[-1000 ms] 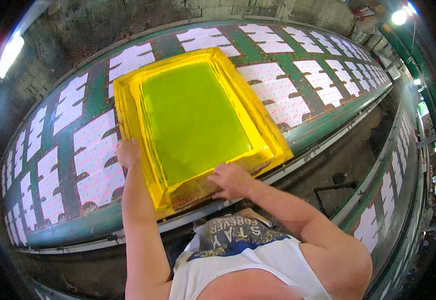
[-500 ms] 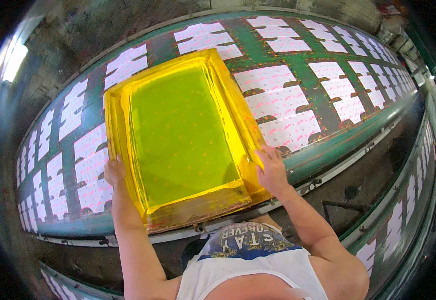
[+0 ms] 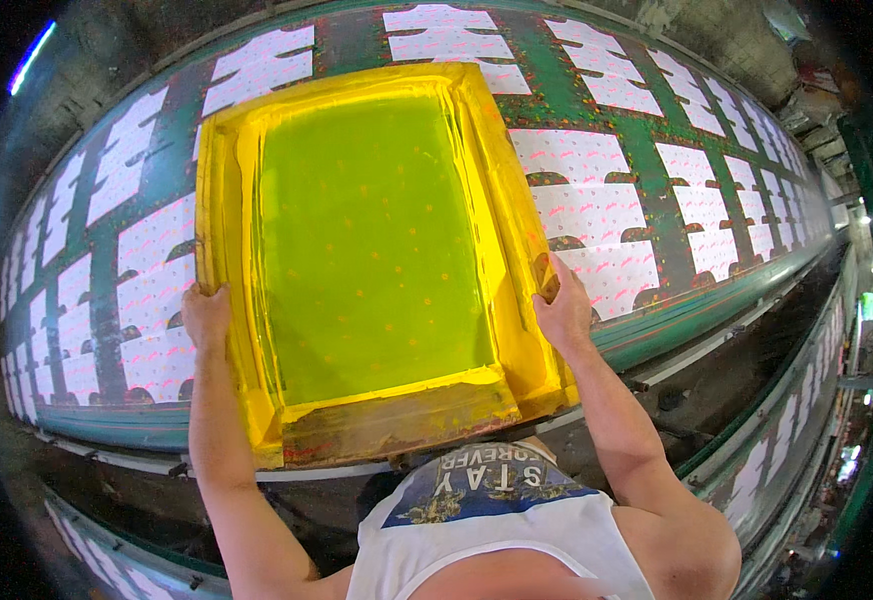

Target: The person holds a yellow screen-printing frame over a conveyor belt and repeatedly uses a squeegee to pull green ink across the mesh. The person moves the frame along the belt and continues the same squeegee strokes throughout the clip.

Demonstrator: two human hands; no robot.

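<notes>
Over on the far left, a bright light strip (image 3: 32,58) glows above the wall. Below it, rows of white pieces (image 3: 157,280) with pink marks run along the long green table (image 3: 102,260), dark curved gaps breaking their edges. Now the left hand (image 3: 207,312), closed on the left rail of the big yellow frame (image 3: 215,190), toward its near end, arm reaching up from below.

And there's the frame itself, mid-scene, over the table, tilted a little, its near end reaching past the table's near edge; whether it rests or is held clear, I can't tell. Inside it, a yellow-green mesh panel (image 3: 372,240) shows orange specks, with thick yellow smears down both sides. Across the near end sits a stained brownish board (image 3: 402,425), just beyond the person's white tank top (image 3: 487,540).

Here's the right hand (image 3: 564,310), gripping the right rail, thumb and forefinger parted around a gap at the edge. Just beyond it lie more printed white pieces (image 3: 587,220), rows stretching to the far right. Near right, a second table (image 3: 727,465) carries its own white pieces.
</notes>
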